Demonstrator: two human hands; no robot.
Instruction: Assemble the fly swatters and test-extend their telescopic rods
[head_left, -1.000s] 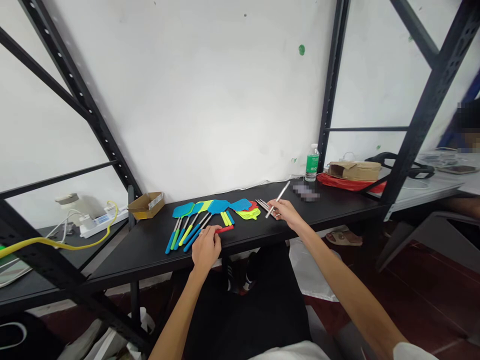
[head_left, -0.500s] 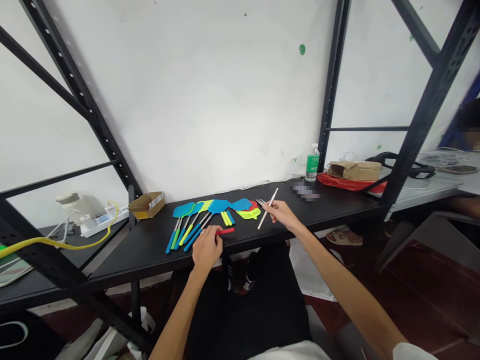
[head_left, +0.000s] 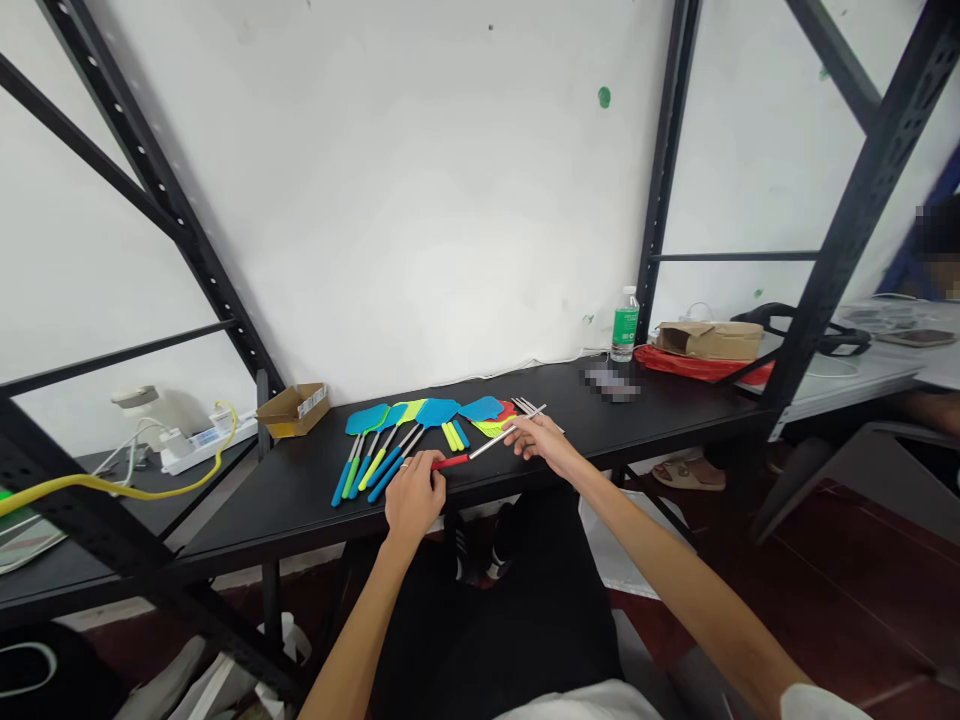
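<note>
My left hand [head_left: 414, 492] is closed around a red handle [head_left: 451, 462], whose free end points right. Between the fingers of my right hand [head_left: 538, 440] is a thin silver metal rod [head_left: 491, 444], slanting down to the left. The rod's lower tip meets the end of the red handle; whether it is inside cannot be seen. Left of my hands lie several fly swatters [head_left: 367, 420] with blue, green and yellow handles. Loose yellow handles [head_left: 452, 436] lie behind my left hand. Loose swatter heads, a blue one [head_left: 481, 408] on top, and more metal rods [head_left: 529, 406] lie near my right hand.
A small cardboard box [head_left: 294, 412] stands at the black table's [head_left: 255, 500] left end. Toward the back right are a water bottle [head_left: 624, 326] and a brown carton [head_left: 709, 341] on red plastic. Black shelf posts [head_left: 667, 150] rise at both sides.
My right hand has moved left and down, tilting the rod flatter and bringing its tip to the red handle. My left hand has stayed in place.
</note>
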